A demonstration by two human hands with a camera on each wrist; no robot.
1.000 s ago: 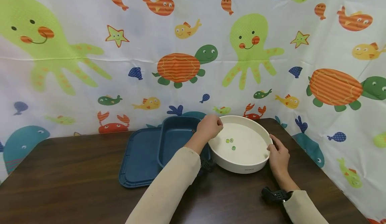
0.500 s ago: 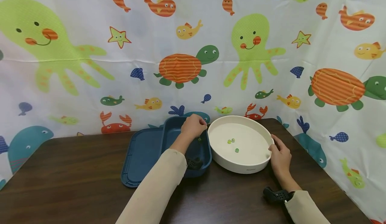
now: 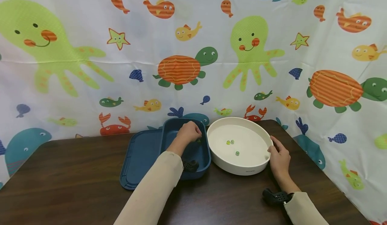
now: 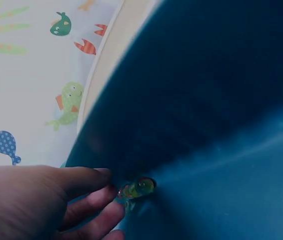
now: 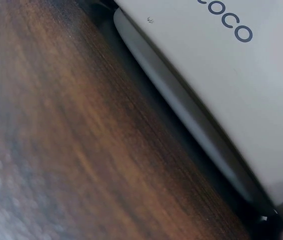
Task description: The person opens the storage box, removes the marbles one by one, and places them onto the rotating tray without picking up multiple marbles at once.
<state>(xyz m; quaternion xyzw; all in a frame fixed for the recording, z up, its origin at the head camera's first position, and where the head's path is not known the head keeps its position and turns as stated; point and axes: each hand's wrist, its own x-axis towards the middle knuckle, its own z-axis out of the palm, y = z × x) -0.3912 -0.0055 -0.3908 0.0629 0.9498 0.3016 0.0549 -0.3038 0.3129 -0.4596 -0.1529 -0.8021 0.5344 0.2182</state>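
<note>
My left hand (image 3: 188, 133) reaches down into a deep blue rectangular bin (image 3: 208, 152). In the left wrist view its thumb and fingers (image 4: 84, 180) stand slightly apart, right beside a few clear glass marbles (image 4: 145, 185) with yellow-green tints in the bin's corner. Whether a fingertip touches one is hard to see. On the right, my right hand (image 3: 279, 157) grips the rim of a shallow round white basin (image 3: 251, 134). Three small greenish marbles (image 3: 237, 153) lie on the basin's floor. In the right wrist view only the basin's lettered outer wall (image 5: 221, 80) shows plainly.
A flat blue lid (image 3: 137, 161) lies on the dark wooden table (image 3: 75, 174), partly behind the bin. Bin and basin stand side by side, close together. A curtain (image 3: 193, 33) printed with sea animals hangs behind the table and along its right side.
My left hand has moved left and down, from between basin and bin into the bin. One marble in the basin has shifted toward me. The right hand has kept its hold on the rim.
</note>
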